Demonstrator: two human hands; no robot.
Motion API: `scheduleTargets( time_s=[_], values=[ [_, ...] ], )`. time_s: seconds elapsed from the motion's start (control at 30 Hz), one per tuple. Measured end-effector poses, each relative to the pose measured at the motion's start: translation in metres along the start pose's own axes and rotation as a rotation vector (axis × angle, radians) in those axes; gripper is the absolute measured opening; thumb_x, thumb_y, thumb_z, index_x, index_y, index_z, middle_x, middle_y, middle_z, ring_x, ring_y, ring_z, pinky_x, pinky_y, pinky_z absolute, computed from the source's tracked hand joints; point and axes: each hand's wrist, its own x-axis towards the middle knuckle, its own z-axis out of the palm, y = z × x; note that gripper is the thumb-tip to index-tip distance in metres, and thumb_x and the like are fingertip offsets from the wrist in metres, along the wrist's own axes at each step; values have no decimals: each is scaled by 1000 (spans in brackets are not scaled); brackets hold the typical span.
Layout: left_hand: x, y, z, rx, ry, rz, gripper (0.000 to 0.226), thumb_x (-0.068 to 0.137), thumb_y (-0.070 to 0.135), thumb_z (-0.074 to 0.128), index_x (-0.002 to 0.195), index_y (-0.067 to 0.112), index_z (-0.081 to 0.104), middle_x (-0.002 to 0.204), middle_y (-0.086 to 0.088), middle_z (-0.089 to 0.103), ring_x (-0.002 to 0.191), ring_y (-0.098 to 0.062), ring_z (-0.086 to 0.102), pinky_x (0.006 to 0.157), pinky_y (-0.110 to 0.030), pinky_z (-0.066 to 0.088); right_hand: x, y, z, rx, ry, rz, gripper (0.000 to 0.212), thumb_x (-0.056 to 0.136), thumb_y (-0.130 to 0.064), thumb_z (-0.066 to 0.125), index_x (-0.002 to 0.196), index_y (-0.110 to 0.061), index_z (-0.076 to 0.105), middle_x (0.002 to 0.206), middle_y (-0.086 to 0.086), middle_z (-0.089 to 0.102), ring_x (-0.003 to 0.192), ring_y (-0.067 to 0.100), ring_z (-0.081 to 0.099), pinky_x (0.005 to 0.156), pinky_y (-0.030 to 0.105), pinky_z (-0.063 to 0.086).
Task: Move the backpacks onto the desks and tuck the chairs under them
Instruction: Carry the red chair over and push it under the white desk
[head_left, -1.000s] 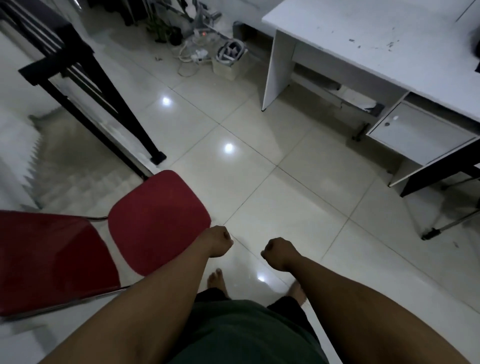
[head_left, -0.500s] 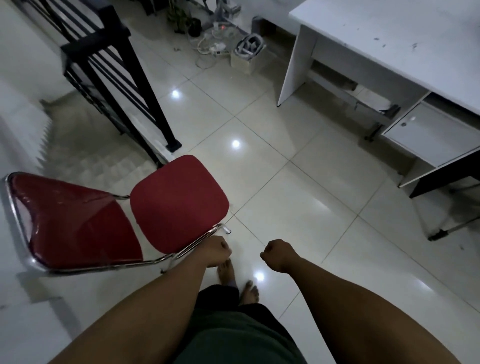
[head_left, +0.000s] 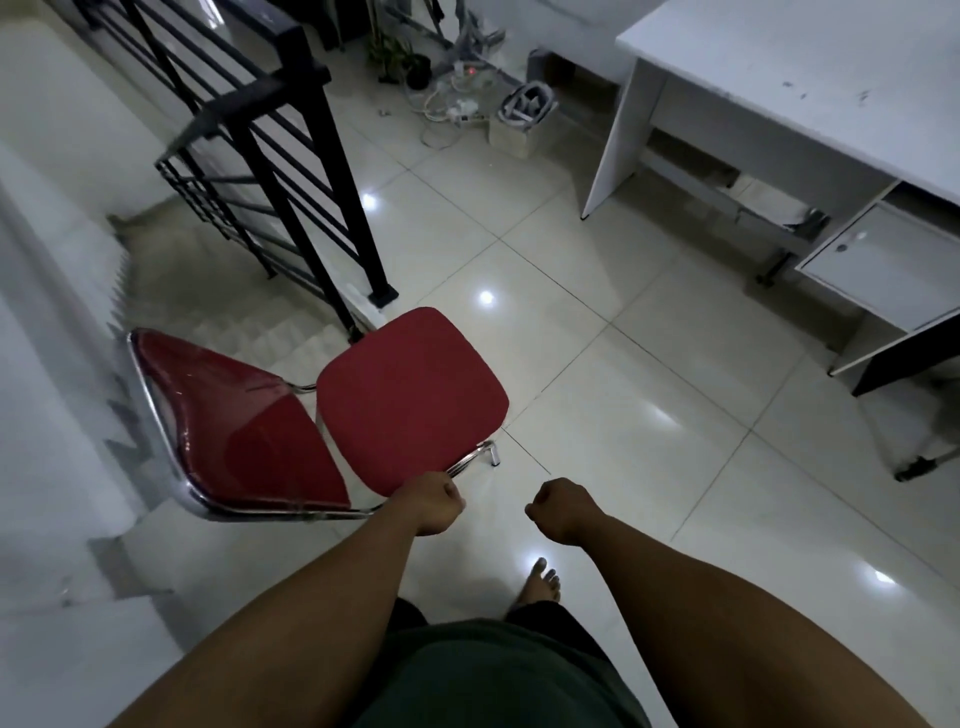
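Left hand (head_left: 430, 503) at red chair (head_left: 410, 397) (fisted)

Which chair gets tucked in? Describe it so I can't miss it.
Start at the black stair railing on the left. Right at its foot stands the chair, beside the left hand. It is the only red thing here, with a chrome frame.

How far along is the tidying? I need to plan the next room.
Done: nothing visibly; no backpack lies on the desk. In hand: nothing clearly; the left hand sits fisted beside the red chair, contact unclear, and the right hand is fisted, empty. Left: tucking that chair, standing apart from the desk.
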Motion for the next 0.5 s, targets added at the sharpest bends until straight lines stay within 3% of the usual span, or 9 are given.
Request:
scheduleTargets(
  time_s=[0.23, 0.33, 0.5],
  values=[
    [-6, -73, -52, 95, -61, 100, 17, 90, 29, 57, 96, 17, 67, 106, -4, 69, 102, -23, 63, 89, -32, 52, -11, -66, 70, 64, -29, 86, 29, 90, -28, 54, 100, -4, 66, 102, 10, 70, 99, 26, 64, 78, 29, 49],
    [-5, -101, -77, 159, -65, 122, 20, 90, 27, 56, 103, 17, 68, 111, -4, 68, 104, -23, 62, 89, -30, 51, -9, -110, 91, 53, -27, 40, 33, 93, -30, 54, 106, -2, 66, 110, 12, 68, 103, 27, 63, 83, 30, 49],
    [-4, -123, -99, 265, -49, 130, 24, 92, 28, 56, 111, 16, 64, 115, -6, 65, 104, -24, 61, 87, -31, 49, -10, -171, 90, -5, 3, -112, 28, 98, -24, 48, 102, -2, 65, 110, 16, 66, 102, 31, 61, 77, 30, 43]
  ],
)
